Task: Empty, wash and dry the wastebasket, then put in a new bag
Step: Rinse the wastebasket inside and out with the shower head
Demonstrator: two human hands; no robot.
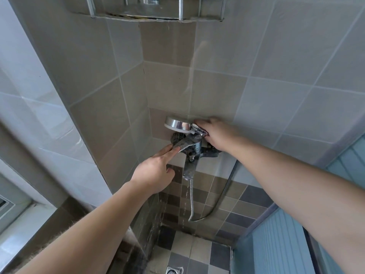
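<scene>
The round chrome shower head [177, 124] is grasped at its handle by the right hand [216, 133], while the chrome mixer lever [182, 144] is touched by straight fingers of the left hand [156, 175]. Water is falling; spray could be flung about if the lever is pushed wrongly.

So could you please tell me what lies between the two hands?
In the head view, the chrome tap body sits between the left hand touching its lever and the right hand gripping the shower head's handle.

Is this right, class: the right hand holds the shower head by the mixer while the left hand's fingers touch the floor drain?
Not quite. In the head view the left hand has its fingers on the mixer's lever, not the floor drain far below. The right hand does hold the shower head by the mixer.
</scene>
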